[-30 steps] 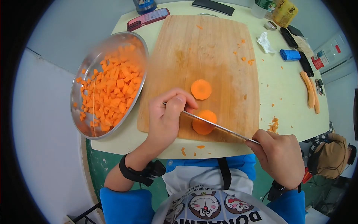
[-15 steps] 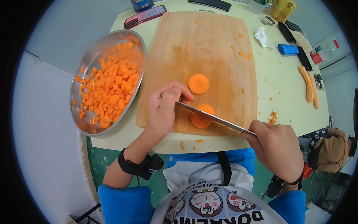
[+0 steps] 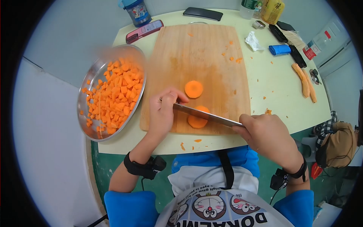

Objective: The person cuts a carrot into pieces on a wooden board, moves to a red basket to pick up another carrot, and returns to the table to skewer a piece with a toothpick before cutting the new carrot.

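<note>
A knife (image 3: 213, 117) lies slantwise over the wooden cutting board (image 3: 215, 45). My right hand (image 3: 267, 138) is closed on its handle end at the board's lower right. At the other end, my left hand (image 3: 165, 109) pinches the blade near its tip, fingers curled. Under the blade is a round carrot piece (image 3: 197, 122), partly covered by it. Another orange carrot round (image 3: 193, 89) lies flat just above, touched by neither hand. To the left, a metal tray (image 3: 84, 128) holds several diced carrot cubes (image 3: 117, 94).
Two peeled carrots (image 3: 301, 80) lie at the table's right. A blue roll (image 3: 280, 50), a crumpled tissue (image 3: 253, 41) and bottles stand or lie at the back right. Behind the board are a black phone (image 3: 203, 14), a red-edged phone (image 3: 144, 31) and a blue bottle (image 3: 138, 14).
The whole view has shifted a little, showing more of the table's back. Both hands, the knife and the carrot rounds keep nearly the same arrangement on the board.
</note>
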